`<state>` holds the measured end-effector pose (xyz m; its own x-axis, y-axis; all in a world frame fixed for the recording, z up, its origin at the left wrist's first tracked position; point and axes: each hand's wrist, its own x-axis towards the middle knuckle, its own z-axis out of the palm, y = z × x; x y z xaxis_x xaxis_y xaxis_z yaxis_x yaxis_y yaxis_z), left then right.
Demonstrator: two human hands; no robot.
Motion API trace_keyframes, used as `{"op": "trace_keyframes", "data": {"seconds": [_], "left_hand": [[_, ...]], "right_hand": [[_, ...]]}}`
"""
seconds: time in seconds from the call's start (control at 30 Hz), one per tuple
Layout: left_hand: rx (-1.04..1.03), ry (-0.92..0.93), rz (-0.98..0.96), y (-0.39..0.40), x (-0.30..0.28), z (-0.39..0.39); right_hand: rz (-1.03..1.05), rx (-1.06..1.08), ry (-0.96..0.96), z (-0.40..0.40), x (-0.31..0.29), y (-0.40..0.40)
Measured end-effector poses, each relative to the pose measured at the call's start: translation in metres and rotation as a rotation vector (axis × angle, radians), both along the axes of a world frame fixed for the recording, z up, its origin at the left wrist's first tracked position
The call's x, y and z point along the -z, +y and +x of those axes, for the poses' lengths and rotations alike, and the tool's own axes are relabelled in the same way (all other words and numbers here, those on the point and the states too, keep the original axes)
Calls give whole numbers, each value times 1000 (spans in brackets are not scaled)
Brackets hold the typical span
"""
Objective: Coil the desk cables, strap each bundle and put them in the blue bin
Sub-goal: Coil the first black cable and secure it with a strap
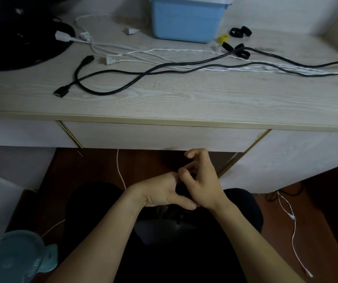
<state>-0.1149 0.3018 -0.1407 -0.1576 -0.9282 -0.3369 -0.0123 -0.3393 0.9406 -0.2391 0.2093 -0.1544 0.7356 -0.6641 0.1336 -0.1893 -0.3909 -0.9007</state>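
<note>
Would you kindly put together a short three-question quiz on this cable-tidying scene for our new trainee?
1. True or false: the blue bin stands on the desk.
2. Multiple choice: where are the left hand and right hand? A) on the black cable B) below the desk edge, over the lap C) inside the bin
3. Fill in: the loose straps lying to the right of the bin are ____ in colour.

Key: 1 true; 2 B; 3 black.
</note>
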Motion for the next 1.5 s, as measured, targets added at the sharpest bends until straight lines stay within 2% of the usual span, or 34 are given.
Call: {"op": "trace_keyframes", "data": {"seconds": [0.1,0.2,0.3,0.4,0.57,0.67,0.8,0.83,0.87,0.97,1.0,1.07,1.13,1.23,1.27,1.33,1.43,1.5], "left_hand": [[-120,-213,-17,-4,1,-4],[-228,-379,-66,-10,3,-9],[-343,-366,-78,-9,5,-14],[-434,-354,-85,-9,7,-16],[-459,-317,-120,-11,7,-6],[-440,-450,-92,-13,4,-4],[-342,-676,-42,-23,-4,-10],[-342,-656,-62,-24,-7,-10],[-365,-559,-84,-25,-9,-9],[-434,-37,-71,-22,-17,-7],[-428,67,-57,-21,-19,-7],[-385,150,2,-20,-23,-10],[-338,152,60,-21,-27,-9],[-227,5,87,-21,-37,1],[-194,5,85,-21,-38,4],[-177,163,98,-23,-38,5],[-255,539,151,-25,-35,-5],[-284,625,134,-25,-31,-10]], "right_hand": [[-137,28,136,-1,-5,-7],[-103,168,117,-1,-7,-8],[-25,251,175,0,-12,-10],[158,319,215,1,-12,-17],[407,184,204,0,-21,-18],[326,158,115,2,-23,-9],[164,281,61,5,-16,-6],[181,297,40,5,-18,-8],[204,309,23,4,-20,-10],[336,350,-26,3,-31,-15],[424,367,-38,3,-34,-17],[592,406,-43,4,-36,-19],[646,405,-37,4,-38,-21],[529,291,64,4,-39,-24],[474,242,109,3,-41,-26],[408,148,141,3,-46,-28],[440,134,124,3,-56,-32],[392,146,127,3,-62,-36]]}}
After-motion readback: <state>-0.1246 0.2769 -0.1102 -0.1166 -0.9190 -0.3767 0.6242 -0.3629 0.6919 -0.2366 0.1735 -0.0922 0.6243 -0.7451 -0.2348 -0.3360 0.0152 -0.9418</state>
